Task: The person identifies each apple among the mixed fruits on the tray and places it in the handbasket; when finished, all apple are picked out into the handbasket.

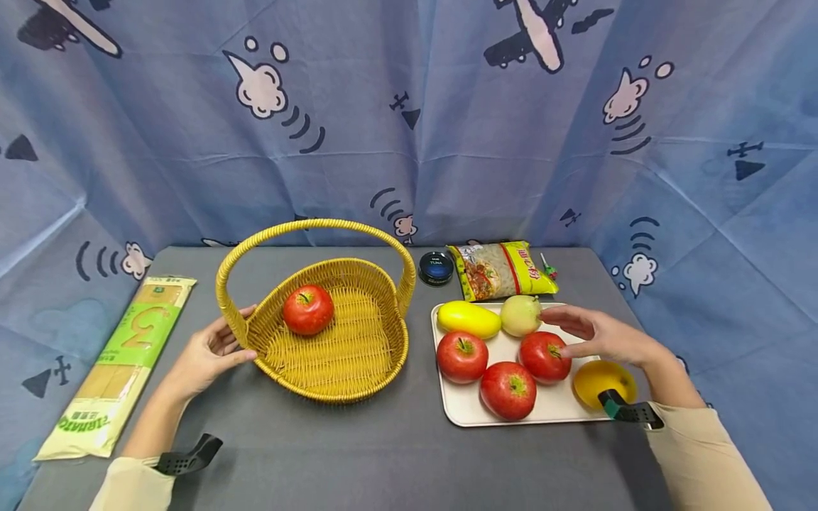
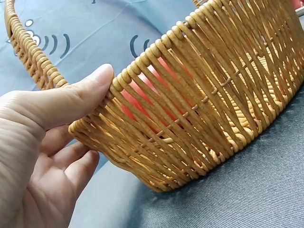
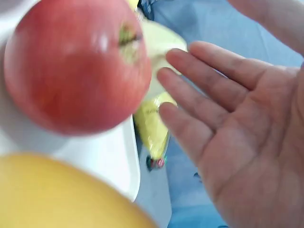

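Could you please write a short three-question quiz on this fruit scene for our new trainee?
1. How many red apples lie on the tray?
2. True or false: the left hand holds the basket by its rim.
3. Which fruit is the right hand nearest: A the red apple beside it, B the apple in the basket?

Key: 1. three; 2. true; 3. A

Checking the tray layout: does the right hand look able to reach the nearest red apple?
Probably yes. The right hand hovers open beside that apple, nothing between them.
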`<state>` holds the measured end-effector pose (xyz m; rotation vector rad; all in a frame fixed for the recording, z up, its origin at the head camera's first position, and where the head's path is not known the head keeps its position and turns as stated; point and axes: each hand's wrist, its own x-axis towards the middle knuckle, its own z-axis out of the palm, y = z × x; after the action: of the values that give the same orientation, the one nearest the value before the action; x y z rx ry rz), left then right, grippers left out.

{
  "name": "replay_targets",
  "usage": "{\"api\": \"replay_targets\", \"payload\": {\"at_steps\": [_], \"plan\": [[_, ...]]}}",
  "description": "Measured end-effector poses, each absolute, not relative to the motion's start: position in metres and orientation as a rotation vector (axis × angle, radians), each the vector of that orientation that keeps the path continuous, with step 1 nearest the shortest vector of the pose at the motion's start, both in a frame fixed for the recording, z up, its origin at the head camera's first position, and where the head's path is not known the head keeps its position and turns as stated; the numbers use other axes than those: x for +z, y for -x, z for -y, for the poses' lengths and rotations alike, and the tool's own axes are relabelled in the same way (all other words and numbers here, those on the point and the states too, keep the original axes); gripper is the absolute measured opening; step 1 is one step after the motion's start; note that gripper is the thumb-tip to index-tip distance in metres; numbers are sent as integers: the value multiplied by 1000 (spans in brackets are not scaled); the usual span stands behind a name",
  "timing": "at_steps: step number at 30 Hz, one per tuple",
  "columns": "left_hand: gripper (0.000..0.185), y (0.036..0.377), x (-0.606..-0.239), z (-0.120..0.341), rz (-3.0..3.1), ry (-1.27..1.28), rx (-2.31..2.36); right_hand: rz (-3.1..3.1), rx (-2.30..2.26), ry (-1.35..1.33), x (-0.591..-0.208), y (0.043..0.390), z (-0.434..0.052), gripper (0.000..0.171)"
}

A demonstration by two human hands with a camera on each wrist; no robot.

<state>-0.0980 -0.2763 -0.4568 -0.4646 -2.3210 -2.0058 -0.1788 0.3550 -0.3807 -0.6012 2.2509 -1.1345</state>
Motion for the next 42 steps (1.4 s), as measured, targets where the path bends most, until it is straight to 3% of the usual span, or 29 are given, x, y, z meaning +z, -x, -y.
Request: {"api": "replay_targets", "payload": {"at_steps": [17, 42], "plan": [[67, 97, -455, 275, 2339, 466, -2005, -2138, -1000, 528, -400, 187, -372, 60], [67, 97, -455, 277, 2315, 467, -2030, -2267, -760, 500, -406, 188, -369, 75]]}}
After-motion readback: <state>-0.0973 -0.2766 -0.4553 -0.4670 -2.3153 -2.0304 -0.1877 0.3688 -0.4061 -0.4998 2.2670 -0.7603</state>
